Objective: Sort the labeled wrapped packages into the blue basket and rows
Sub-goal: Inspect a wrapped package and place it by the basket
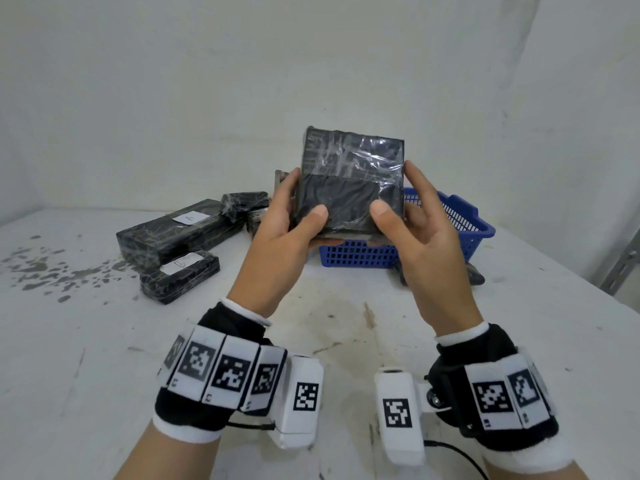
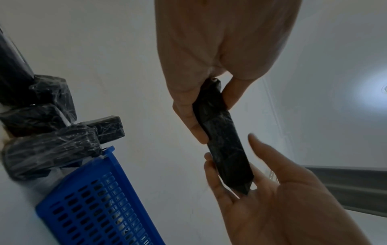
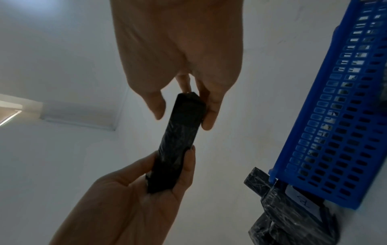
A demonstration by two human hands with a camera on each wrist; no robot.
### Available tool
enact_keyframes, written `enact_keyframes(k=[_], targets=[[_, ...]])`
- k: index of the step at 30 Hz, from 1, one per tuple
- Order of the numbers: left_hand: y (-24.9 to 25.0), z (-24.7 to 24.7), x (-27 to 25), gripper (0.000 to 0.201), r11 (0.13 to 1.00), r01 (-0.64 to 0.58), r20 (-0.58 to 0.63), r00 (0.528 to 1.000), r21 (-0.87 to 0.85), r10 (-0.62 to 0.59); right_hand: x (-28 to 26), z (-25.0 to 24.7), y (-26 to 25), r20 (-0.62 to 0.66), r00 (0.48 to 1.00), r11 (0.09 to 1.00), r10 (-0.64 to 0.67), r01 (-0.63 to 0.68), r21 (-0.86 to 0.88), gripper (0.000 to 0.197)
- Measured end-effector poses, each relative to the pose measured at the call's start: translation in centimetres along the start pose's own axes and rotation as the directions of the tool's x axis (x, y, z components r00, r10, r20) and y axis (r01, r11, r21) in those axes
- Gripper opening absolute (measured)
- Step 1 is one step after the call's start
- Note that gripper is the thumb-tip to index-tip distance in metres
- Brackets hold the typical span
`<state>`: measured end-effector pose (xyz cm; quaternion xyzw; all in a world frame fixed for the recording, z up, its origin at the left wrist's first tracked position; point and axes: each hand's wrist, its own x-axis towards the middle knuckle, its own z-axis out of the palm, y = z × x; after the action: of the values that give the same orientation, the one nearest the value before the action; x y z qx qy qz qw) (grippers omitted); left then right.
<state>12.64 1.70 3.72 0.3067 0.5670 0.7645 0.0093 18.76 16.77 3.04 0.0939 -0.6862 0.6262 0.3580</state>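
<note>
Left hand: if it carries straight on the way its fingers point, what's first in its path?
Nothing new: the left hand already grips the wrapped black package. Past it, probably the small wrapped packages behind, then the wall; depth is unclear.

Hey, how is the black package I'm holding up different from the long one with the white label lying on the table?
The held package is squarish and up in the air, gripped at its sides by the left hand and right hand; the long package is an elongated block lying flat on the table, untouched. The long one shows a white label on top; the face of the held one toward the head camera shows none. Both are black and wrapped in shiny clear film.
</note>
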Motion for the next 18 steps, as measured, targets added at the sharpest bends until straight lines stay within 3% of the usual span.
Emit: enact_keyframes(k=[5,12,18], targets=[[-0.12,0.07,-0.18,0.066,0.994,-0.063,-0.011,0.998,0.087,0.064,-0.23,0.34,0.00,0.035,0.999,0.998,-0.016,0.018,-0.060,0.069],[0.31,-0.19,-0.40,0.043,0.971,-0.079,-0.005,0.997,0.227,0.083,-0.52,0.86,0.42,-0.019,0.998,0.994,-0.067,0.065,-0.092,0.079],[0.22,-0.15,-0.23,0.032,0.989,-0.030,-0.034,0.999,0.141,0.036,-0.30,0.56,0.45,0.005,0.999,0.999,-0.039,0.040,-0.028,0.063]])
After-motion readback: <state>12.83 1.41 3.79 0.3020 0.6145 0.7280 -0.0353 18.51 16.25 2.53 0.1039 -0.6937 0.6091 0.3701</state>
